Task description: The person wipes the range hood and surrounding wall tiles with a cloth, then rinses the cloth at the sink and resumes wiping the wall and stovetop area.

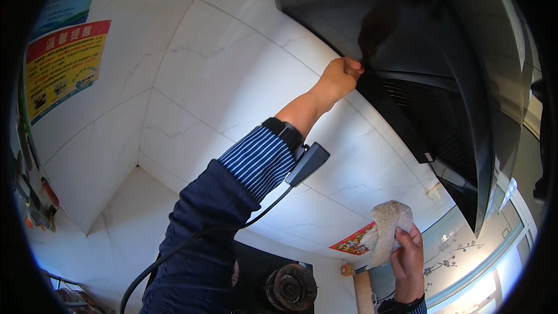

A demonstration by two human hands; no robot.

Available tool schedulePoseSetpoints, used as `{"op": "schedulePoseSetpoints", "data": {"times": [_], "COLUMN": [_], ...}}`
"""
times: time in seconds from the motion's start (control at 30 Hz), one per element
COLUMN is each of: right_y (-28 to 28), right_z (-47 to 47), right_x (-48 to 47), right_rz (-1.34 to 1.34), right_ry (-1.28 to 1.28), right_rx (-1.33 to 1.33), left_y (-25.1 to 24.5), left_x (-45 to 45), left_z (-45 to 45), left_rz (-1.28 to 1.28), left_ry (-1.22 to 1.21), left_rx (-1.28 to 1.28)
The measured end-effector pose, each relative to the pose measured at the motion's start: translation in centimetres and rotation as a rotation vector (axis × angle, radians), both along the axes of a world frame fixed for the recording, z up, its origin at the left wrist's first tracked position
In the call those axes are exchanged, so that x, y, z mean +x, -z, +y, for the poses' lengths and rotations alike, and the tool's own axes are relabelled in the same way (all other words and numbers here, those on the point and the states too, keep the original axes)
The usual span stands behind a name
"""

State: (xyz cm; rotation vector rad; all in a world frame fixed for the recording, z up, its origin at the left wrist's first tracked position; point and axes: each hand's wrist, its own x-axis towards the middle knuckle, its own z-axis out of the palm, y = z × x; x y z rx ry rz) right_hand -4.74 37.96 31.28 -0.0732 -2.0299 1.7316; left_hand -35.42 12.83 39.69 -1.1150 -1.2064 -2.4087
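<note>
My left hand [339,79] is raised to the black range hood [409,30], its curled fingers at the edge of the dark panel. Whether those fingers pinch a part of the hood is hard to see against the black. A dark reflection shows in the glossy panel beyond them. Lower right, my right hand [409,253] holds a crumpled, greyish-white cloth [388,229], thumb pressed on its near side. The cloth is lifted in front of the tiled wall, apart from the hood.
Below my left arm is a black gas stove with a round burner [291,287]. A black device [308,163] with a cable hangs by my left wrist. Printed posters [65,69] are on the left wall [122,52]. Knives [37,196] hang far left; a patterned glass door [457,253] stands right.
</note>
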Motion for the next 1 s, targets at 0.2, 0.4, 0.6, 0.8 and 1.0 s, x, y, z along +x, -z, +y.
{"op": "schedulePoseSetpoints", "data": {"times": [0.2, 0.4, 0.6, 0.8, 1.0], "right_y": [0.3, -0.5, -0.5, 2.6, 5.6], "right_z": [-0.7, -3.2, -4.6, -4.5, 2.2], "right_x": [-1.8, -5.8, -9.4, -15.6, -17.6], "right_rz": [0.036, 0.028, 0.235, 0.769, 0.185], "right_ry": [-0.009, 0.073, -0.133, 0.132, 0.312], "right_rx": [0.317, 0.204, 0.321, 1.146, 1.147], "left_y": [4.6, 8.5, 10.5, 12.9, 13.2], "left_x": [2.2, 3.4, 4.9, 8.2, 9.4], "left_z": [-1.8, -1.4, -0.8, 3.6, 2.4], "left_rz": [-0.083, -0.199, -0.269, -0.315, -0.317], "left_ry": [0.176, 0.369, 0.479, 0.385, 0.272], "left_rx": [-0.062, 0.063, 0.064, -0.168, -0.131]}}
